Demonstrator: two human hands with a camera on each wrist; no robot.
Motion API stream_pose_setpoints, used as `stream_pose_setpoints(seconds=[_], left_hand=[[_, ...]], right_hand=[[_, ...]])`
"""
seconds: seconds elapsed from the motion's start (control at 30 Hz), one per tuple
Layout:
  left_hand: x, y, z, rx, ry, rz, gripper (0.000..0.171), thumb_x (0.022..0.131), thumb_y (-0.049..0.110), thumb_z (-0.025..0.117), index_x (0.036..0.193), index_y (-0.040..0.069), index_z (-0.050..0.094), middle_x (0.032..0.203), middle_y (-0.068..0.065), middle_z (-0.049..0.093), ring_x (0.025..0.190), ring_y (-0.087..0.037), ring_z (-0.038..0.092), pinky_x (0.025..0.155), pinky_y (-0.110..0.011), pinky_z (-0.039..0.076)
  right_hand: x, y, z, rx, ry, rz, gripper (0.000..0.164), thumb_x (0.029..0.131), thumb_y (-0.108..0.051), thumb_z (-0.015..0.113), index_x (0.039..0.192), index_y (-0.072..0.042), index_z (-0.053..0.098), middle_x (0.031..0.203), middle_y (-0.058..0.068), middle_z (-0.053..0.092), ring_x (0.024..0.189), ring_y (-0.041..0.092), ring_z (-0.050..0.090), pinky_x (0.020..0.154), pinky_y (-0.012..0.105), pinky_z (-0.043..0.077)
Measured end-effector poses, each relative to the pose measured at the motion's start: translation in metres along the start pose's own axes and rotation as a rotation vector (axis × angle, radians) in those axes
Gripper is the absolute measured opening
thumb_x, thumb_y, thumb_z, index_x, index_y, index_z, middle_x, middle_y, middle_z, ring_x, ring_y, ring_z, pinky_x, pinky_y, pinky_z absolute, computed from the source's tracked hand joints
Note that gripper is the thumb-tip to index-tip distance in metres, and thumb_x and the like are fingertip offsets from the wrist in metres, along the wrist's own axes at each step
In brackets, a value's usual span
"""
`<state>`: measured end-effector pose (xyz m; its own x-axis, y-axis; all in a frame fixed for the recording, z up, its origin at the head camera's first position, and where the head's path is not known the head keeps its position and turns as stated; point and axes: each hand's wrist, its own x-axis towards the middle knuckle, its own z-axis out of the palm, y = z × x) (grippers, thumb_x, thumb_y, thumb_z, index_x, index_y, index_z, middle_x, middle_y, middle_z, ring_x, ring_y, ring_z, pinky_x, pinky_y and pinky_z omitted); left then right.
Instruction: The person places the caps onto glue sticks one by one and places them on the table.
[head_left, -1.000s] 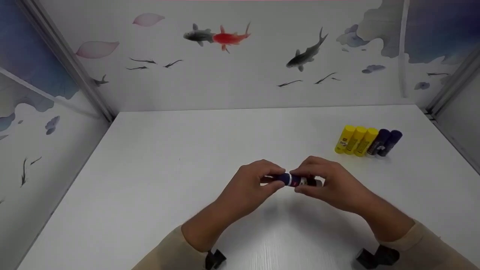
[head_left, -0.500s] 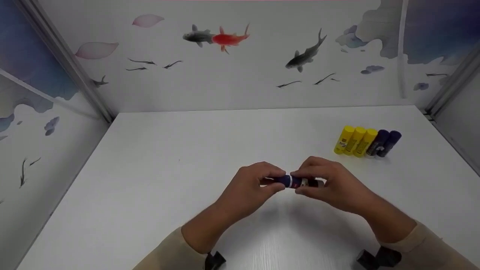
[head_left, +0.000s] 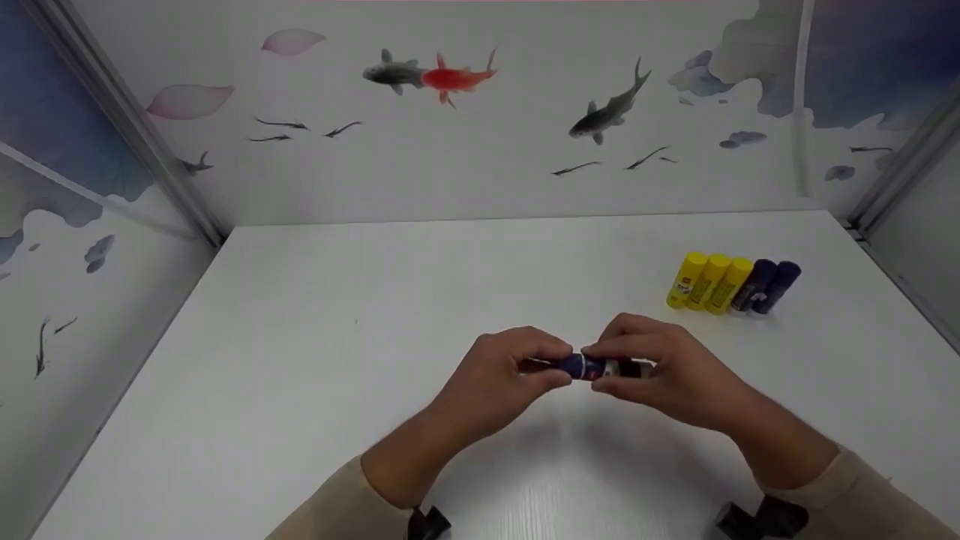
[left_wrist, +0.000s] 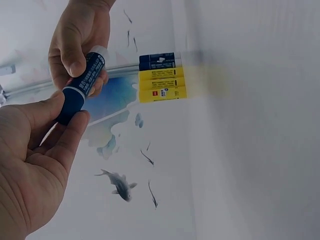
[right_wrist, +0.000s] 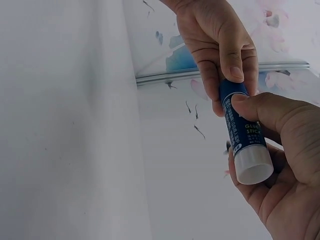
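A dark blue glue stick (head_left: 592, 367) is held sideways above the white table, between both hands. My left hand (head_left: 499, 375) pinches its blue cap end with thumb and fingers. The right hand (head_left: 667, 371) grips the body, thumb on the near side. In the right wrist view, the glue stick (right_wrist: 246, 132) shows printed lettering and a white base at its lower end. A thin white ring lies between cap and body, seen in the left wrist view on the glue stick (left_wrist: 82, 86). Fingers cover part of the cap and body.
Several more glue sticks stand side by side at the table's back right: yellow glue sticks (head_left: 708, 282) on the left and dark blue glue sticks (head_left: 765, 288) on the right. Walls with painted fish (head_left: 459, 78) enclose the back and sides of the white table (head_left: 337, 300).
Both hands and the glue stick have sunk very slightly in the head view. The grips look the same, and the row of glue sticks stays in place.
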<state>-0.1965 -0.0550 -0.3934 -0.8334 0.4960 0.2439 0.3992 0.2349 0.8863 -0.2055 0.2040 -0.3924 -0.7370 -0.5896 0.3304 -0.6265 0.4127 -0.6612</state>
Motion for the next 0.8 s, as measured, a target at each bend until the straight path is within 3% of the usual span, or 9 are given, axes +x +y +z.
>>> stream_pose_setpoints(seconds=[0.47, 0.8], left_hand=[[0.0, 0.0014, 0.0004, -0.002, -0.007, 0.001, 0.024, 0.093, 0.009, 0.078, 0.116, 0.013, 0.079, 0.113, 0.002, 0.074, 0.099, -0.004, 0.071, 0.089, -0.02, 0.06], [-0.0016, 0.0014, -0.0001, 0.038, -0.025, 0.036, 0.025, 0.094, 0.01, 0.076, 0.119, 0.013, 0.078, 0.115, 0.002, 0.074, 0.103, -0.003, 0.07, 0.09, -0.019, 0.059]], right_hand=[[0.0, -0.0033, 0.0001, -0.001, -0.012, 0.032, 0.03, 0.09, -0.014, 0.082, 0.118, -0.024, 0.079, 0.104, -0.006, 0.066, 0.088, 0.011, 0.061, 0.07, 0.022, 0.058], [-0.0001, -0.002, 0.0008, 0.014, -0.013, -0.006, 0.029, 0.09, -0.015, 0.082, 0.118, -0.023, 0.079, 0.103, -0.005, 0.066, 0.086, 0.011, 0.061, 0.068, 0.022, 0.058]])
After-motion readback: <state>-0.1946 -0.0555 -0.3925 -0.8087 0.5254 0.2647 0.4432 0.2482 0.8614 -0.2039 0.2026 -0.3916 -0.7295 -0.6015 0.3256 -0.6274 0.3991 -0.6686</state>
